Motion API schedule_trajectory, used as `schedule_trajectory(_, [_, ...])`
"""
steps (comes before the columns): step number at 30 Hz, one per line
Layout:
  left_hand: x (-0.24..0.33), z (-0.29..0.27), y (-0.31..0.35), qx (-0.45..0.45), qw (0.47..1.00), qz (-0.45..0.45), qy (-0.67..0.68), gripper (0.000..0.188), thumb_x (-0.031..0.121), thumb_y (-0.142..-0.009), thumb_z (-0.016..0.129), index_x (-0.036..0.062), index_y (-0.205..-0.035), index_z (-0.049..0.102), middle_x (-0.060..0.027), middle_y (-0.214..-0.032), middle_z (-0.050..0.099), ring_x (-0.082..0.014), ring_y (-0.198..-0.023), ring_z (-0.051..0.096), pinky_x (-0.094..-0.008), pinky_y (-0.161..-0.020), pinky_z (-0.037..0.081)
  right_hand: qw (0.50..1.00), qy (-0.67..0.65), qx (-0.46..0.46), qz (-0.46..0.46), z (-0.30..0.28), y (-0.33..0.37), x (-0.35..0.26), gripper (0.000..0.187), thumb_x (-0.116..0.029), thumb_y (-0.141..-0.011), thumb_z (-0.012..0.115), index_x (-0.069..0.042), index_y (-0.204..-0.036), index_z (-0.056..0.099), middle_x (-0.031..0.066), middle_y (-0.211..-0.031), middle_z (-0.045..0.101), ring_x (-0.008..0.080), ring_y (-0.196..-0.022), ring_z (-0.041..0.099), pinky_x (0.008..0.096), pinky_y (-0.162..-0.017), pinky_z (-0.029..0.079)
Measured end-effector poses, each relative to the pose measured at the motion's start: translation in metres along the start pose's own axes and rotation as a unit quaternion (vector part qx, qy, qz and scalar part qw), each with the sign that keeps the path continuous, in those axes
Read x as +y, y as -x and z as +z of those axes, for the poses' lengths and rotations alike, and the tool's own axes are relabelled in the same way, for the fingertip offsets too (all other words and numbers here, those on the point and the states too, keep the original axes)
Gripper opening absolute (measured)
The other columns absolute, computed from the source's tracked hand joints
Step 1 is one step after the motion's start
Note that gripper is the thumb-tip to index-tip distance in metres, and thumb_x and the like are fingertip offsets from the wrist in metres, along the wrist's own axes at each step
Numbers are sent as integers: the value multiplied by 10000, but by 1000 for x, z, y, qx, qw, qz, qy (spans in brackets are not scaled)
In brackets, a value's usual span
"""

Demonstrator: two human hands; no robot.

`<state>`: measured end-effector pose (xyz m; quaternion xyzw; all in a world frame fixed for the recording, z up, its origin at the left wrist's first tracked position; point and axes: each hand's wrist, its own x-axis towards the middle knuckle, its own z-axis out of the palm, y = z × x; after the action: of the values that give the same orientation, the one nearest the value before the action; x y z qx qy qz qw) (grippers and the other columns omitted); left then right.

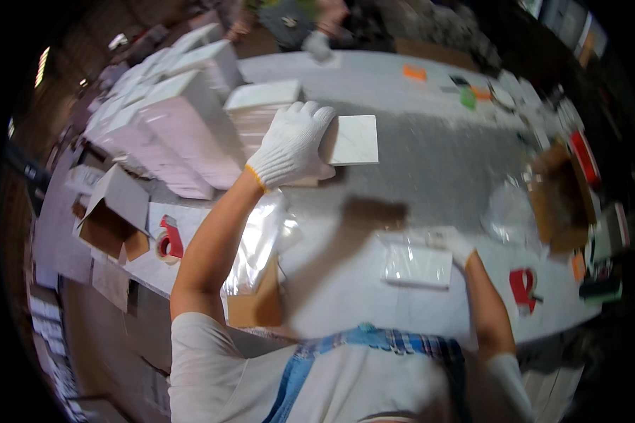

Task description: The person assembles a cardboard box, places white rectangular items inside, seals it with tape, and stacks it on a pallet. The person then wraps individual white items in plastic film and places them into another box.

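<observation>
The left gloved hand [293, 144] has its grip closed over the left end of a flat white rectangular tile [358, 139], fingers along the far side and thumb at the near one. The tile sticks out to the right of the hand and, judging by the shadow on the tabletop [409, 187], seems raised; since it is held at one end, a firm pinch and a level wrist should keep the free end from dipping. Knit cotton may slip on a smooth face, so bearing on the edges looks safer.

Just beside that hand stands a low stack of white tiles [264, 95]; moving the tile sideways, well away from it, would spare the corners.

The right gloved hand [460, 247] is at the right end of a white block in clear film [418, 266] lying on the tabletop; blur hides its grip, so I cannot tell whether it is closed. A light, steady touch there would avoid creasing the film.

Farther out, clear plastic sheeting [257, 243] lies near the left forearm, best kept from snagging, and the taller white stacks [183, 127] to the left deserve elbow room.
</observation>
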<state>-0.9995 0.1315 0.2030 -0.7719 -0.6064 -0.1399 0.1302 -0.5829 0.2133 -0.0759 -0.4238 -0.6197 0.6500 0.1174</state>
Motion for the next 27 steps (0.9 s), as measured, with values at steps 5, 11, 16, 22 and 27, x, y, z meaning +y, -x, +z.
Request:
schedule_trajectory(5, [96, 57, 30, -70, 991, 12, 114, 840, 337, -561, 883, 53, -1289, 575, -168, -1154, 596, -379, -1092, 557, -469, -964, 461, 995, 92, -2, -37, -6, -8, 0, 319, -244, -925, 726, -20, -1151, 743, 93, -1080, 756, 181, -962, 671, 331, -861, 518])
schedule_trajectory(11, [192, 105, 52, -187, 971, 17, 149, 864, 362, -573, 888, 61, -1322, 579, -168, -1172, 604, -361, -1090, 577, -462, -967, 488, 996, 71, 55, 2, 3, -7, 0, 331, -227, -912, 714, -6, -1158, 739, 92, -1067, 751, 187, -961, 663, 342, -854, 525])
schedule_trajectory(16, [228, 128, 58, -216, 966, 39, 135, 836, 533, -605, 888, 36, -1218, 613, -154, -1160, 627, -334, -1122, 591, -427, -949, 486, 996, 63, 54, 35, 7, 10, -27, 341, -226, -923, 719, 9, -1171, 718, 70, -1024, 724, 142, -931, 628, 300, -825, 508])
schedule_trajectory(22, [232, 142, 58, -181, 974, 43, 128, 816, 536, -592, 900, 53, -1186, 617, -134, -1124, 633, -320, -1072, 597, -422, -903, 488, 997, 54, 55, 7, 5, 5, -14, 344, -243, -927, 719, 6, -1166, 722, 75, -1039, 730, 150, -951, 641, 308, -839, 512])
schedule_trajectory(27, [231, 142, 57, -192, 974, 32, 118, 830, 534, -586, 908, 63, -1203, 614, -125, -1124, 627, -311, -1073, 593, -422, -894, 488, 998, 49, 39, 7, 4, 4, -16, 350, -248, -932, 714, 8, -1171, 723, 77, -1045, 734, 156, -956, 650, 312, -849, 516])
